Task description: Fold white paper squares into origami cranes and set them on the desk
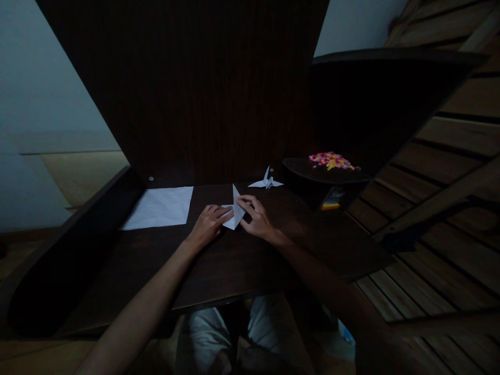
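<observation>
Paper (237,211), white and folded into pointed flaps, sits just below the centre of the frame, on the dark desk (234,265), with one flap standing up. The right hand (258,220) has that raised flap between its thumb and fingers — a light pinch at its right edge. The left hand (208,224) rests its fingers on the lower, flatter part from the left; whether it also grips there, I cannot tell.

Just above and right of the hands, near the back panel (219,94), a folded paper crane (267,183) stands with its wings spread. At centre left lies a flat white sheet (162,208), well apart from the crane. Right of centre, a small shelf (299,167) carries a heap of tiny pink and yellow pieces (332,160) — too small to make out singly. Wooden slats (449,208) fill the right side of the frame.
</observation>
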A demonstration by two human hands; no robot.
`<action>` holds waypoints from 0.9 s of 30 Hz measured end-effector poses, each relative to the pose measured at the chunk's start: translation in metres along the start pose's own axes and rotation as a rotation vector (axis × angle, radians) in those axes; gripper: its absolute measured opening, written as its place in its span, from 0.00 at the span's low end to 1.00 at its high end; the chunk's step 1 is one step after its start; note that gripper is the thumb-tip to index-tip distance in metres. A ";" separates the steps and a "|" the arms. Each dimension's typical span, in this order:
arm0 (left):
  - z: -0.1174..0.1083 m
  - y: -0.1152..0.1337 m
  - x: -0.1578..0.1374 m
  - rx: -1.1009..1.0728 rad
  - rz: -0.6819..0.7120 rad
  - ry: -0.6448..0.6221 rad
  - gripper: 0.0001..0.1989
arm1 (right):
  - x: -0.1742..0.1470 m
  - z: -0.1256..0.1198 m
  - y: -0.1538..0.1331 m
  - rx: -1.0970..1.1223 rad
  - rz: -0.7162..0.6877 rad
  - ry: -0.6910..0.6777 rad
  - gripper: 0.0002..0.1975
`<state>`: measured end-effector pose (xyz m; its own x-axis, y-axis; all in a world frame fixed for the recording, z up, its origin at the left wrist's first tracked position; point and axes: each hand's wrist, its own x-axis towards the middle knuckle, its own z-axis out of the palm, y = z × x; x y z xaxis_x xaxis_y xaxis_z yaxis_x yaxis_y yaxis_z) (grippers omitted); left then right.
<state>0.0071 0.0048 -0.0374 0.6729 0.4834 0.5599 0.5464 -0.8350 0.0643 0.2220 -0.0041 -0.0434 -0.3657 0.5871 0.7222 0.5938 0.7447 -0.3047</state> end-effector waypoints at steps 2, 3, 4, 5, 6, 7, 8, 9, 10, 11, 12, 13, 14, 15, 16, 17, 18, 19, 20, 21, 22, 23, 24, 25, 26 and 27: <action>-0.002 0.000 0.001 0.051 -0.002 -0.011 0.27 | 0.000 -0.001 -0.002 -0.012 0.009 -0.022 0.35; -0.003 0.000 0.001 0.065 -0.003 -0.013 0.27 | 0.000 -0.001 -0.002 -0.011 0.015 -0.024 0.36; -0.004 0.000 0.001 0.072 -0.002 -0.012 0.27 | 0.000 -0.001 -0.003 0.001 0.027 -0.019 0.38; -0.005 0.000 0.001 0.073 -0.005 -0.010 0.27 | 0.000 -0.001 -0.004 0.023 0.045 -0.008 0.39; -0.005 -0.001 0.001 0.068 -0.011 -0.008 0.29 | 0.001 -0.001 -0.004 0.055 0.071 0.010 0.41; -0.005 -0.002 0.001 0.057 -0.020 -0.005 0.30 | 0.001 0.000 -0.004 0.094 0.104 0.031 0.41; -0.005 -0.003 0.001 0.040 -0.030 -0.004 0.31 | 0.001 0.001 -0.003 0.135 0.142 0.052 0.42; -0.005 -0.003 0.000 0.013 -0.039 -0.006 0.33 | 0.002 0.001 -0.002 0.176 0.182 0.071 0.42; -0.004 -0.003 0.000 -0.022 -0.052 -0.006 0.33 | 0.002 0.002 -0.001 0.216 0.222 0.085 0.42; -0.004 -0.003 0.000 -0.069 -0.068 -0.001 0.33 | 0.002 0.003 0.001 0.254 0.260 0.096 0.41; -0.003 -0.002 -0.001 -0.129 -0.092 0.009 0.33 | 0.003 0.005 0.003 0.298 0.295 0.103 0.40; -0.002 0.000 0.000 -0.198 -0.128 0.026 0.31 | 0.003 0.006 0.005 0.348 0.329 0.108 0.38; -0.002 0.002 0.000 -0.273 -0.179 0.055 0.29 | 0.004 0.006 0.006 0.399 0.365 0.117 0.37; -0.002 0.004 0.001 -0.356 -0.244 0.087 0.26 | 0.005 0.007 0.008 0.451 0.403 0.130 0.35; -0.002 0.006 0.003 -0.433 -0.327 0.127 0.23 | 0.006 0.007 0.008 0.500 0.442 0.143 0.33; -0.003 0.008 0.004 -0.510 -0.417 0.168 0.19 | 0.007 0.008 0.008 0.546 0.482 0.155 0.29; -0.004 0.009 0.005 -0.589 -0.504 0.194 0.16 | 0.008 0.008 0.008 0.592 0.522 0.158 0.26; -0.005 0.010 0.007 -0.671 -0.585 0.214 0.15 | 0.010 0.007 0.007 0.639 0.563 0.151 0.22; -0.007 0.011 0.008 -0.760 -0.651 0.222 0.17 | 0.011 0.007 0.006 0.687 0.601 0.132 0.18; -0.008 0.011 0.009 -0.856 -0.699 0.218 0.21 | 0.012 0.007 0.005 0.736 0.635 0.107 0.15; -0.009 0.011 0.009 -0.952 -0.729 0.205 0.27 | 0.013 0.007 0.004 0.783 0.665 0.083 0.14; -0.009 0.010 0.010 -1.042 -0.747 0.185 0.32 | 0.014 0.007 0.003 0.825 0.689 0.063 0.15; -0.009 0.010 0.009 -1.118 -0.757 0.163 0.37 | 0.014 0.008 0.002 0.860 0.708 0.052 0.16; -0.008 0.010 0.009 -1.175 -0.763 0.144 0.40 | 0.014 0.009 0.002 0.890 0.724 0.050 0.16; -0.007 0.009 0.009 -1.212 -0.771 0.128 0.42 | 0.014 0.010 0.001 0.914 0.742 0.055 0.17; -0.006 0.009 0.009 -1.236 -0.779 0.114 0.43 | 0.013 0.011 0.001 0.935 0.763 0.064 0.17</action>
<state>0.0146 0.0000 -0.0270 0.3396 0.9341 0.1099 -0.0600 -0.0951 0.9937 0.2104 0.0080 -0.0410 -0.0953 0.9787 0.1819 -0.1161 0.1706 -0.9785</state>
